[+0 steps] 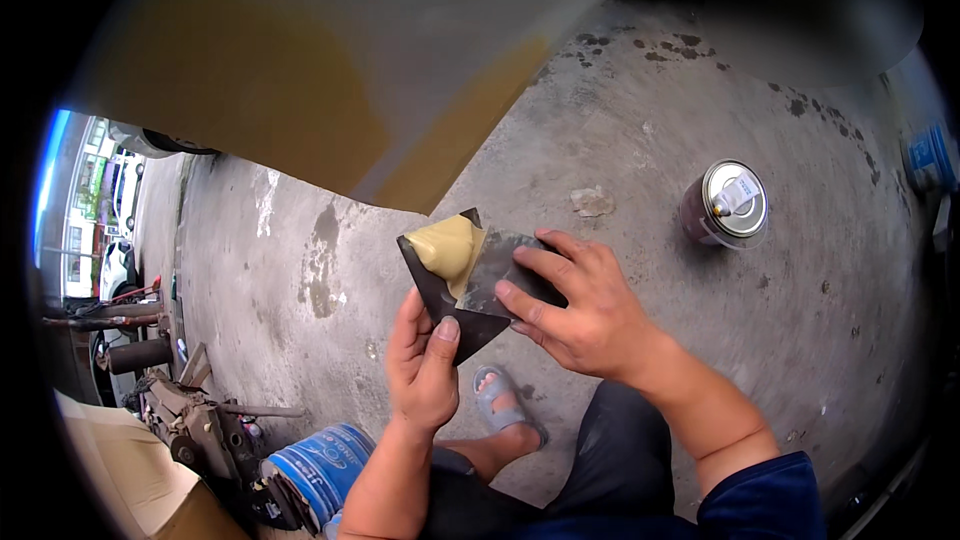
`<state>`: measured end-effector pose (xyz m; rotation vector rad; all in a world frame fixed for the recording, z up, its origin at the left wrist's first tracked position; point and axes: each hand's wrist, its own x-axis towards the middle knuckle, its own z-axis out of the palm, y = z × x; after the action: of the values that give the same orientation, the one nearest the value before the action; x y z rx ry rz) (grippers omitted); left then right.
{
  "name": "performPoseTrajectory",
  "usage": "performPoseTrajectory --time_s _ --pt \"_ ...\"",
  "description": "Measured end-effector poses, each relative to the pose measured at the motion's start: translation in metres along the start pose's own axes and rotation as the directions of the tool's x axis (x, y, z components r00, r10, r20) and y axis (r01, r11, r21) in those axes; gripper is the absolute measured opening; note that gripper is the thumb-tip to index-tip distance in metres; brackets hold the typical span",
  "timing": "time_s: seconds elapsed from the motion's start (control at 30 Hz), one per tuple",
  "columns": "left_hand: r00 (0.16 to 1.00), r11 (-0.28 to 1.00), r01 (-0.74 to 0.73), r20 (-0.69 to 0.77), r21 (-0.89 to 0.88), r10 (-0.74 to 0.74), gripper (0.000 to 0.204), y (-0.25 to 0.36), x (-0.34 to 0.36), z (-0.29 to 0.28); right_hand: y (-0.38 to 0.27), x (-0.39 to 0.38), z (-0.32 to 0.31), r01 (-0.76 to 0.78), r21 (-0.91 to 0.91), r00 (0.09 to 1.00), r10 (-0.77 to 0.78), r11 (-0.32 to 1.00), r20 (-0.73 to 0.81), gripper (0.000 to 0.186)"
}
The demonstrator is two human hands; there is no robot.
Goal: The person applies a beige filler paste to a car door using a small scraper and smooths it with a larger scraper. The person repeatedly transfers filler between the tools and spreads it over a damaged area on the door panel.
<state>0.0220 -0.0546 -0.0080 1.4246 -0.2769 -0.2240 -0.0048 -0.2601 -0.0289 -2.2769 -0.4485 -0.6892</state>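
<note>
My left hand (423,370) grips a dark board (435,325) from below, thumb on its face. A mound of pale yellow paste (440,245) sits on the board's upper part. In my right hand (590,310), fingers pressed on its face, is a dark, smudged flat spreader (490,270), its left edge in the paste and over the board. Above both hands hangs a large grey panel (420,40) with mustard-coloured patches, its lower corner close to the board.
A metal can (705,215) with a small tube on its lid stands right on the concrete floor (600,150). A blue bucket (928,155) is far right. At lower left are another blue bucket (315,465), rusty metal parts (185,420) and cardboard (120,470). My sandalled foot (500,400) is below.
</note>
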Motion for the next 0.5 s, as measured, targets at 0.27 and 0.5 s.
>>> performPoseTrajectory --time_s 0.27,0.5 --pt "0.970 0.974 -0.227 -0.082 0.009 0.227 0.045 0.001 0.015 -0.035 0.104 0.000 0.053 -0.345 0.094 0.886 0.357 0.934 -0.296 0.041" --pt "0.984 0.979 -0.136 -0.137 -0.154 0.116 0.050 -0.007 0.014 -0.049 0.157 0.051 0.097 -0.170 0.134 0.890 0.211 0.976 -0.404 0.057"
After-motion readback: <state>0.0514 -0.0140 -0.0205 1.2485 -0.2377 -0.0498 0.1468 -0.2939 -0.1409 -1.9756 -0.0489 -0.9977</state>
